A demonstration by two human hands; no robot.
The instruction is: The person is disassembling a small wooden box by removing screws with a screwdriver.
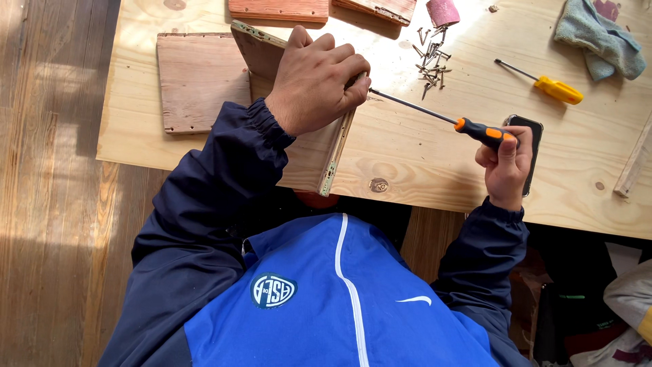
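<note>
In the middle of the frame the left hand (316,78) lies curled over the top edge of a reddish-brown wooden panel (309,146) that stands tilted on its edge on the pale plywood worktop (407,153), its lower end reaching the worktop's near edge. The fingers are clamped down on the panel's upper right edge. A narrow metal strip (334,163) runs down the panel's right side.

At centre right the right hand (506,166) is closed around the black and orange handle of a long-shafted screwdriver (448,119). Its steel shaft runs up and to the left, and the tip meets the panel's edge just beside the left hand's fingertips. A dark phone (533,146) lies flat on the worktop, partly behind the right hand.

In the upper middle of the frame a loose scatter of small screws (431,58) lies on the worktop, with a pink cylinder (443,12) just above it. To the right of these lies a yellow-handled screwdriver (547,85), and a grey-green cloth (601,37) is bunched in the upper right corner. A flat reddish wooden board (197,81) lies at upper left, touching the tilted panel.
</note>
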